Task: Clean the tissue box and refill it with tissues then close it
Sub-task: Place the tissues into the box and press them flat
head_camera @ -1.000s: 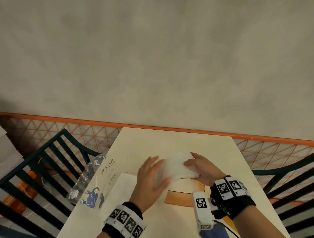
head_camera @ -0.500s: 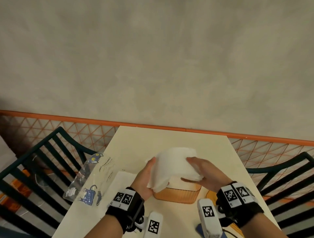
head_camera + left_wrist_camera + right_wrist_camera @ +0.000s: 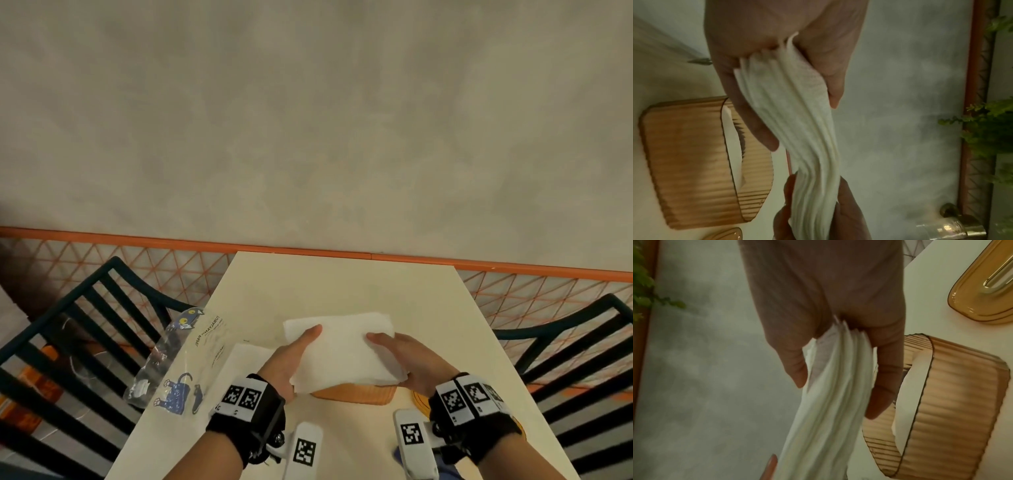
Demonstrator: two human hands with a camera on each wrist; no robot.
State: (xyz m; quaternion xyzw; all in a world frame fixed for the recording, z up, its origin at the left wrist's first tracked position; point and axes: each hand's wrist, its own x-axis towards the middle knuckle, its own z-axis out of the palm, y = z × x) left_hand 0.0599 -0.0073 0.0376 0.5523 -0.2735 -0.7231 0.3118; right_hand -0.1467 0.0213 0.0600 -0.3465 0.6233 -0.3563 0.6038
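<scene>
In the head view, a stack of tissues (image 3: pixel 342 349) is held at the lower middle of the frame, its long axis running left to right. It is pinched at one end by the left hand (image 3: pixel 291 359) and at the other by the right hand (image 3: pixel 407 363). The tissue box (image 3: pixel 356 394) is seen directly under the stack on the counter (image 3: pixel 342 281), mostly covered by it, so neither hand is judged nearer. An empty wrapper (image 3: pixel 178 370) lies at lower left

In the left wrist view, the open box (image 3: pixel 694 162) is shown at lower left, below the stack (image 3: pixel 797 129); white tissue is already visible inside

In the right wrist view, the lid (image 3: pixel 986 288) is seen at upper right, apart from the box (image 3: pixel 941 402); it is cut off by the frame edge
</scene>
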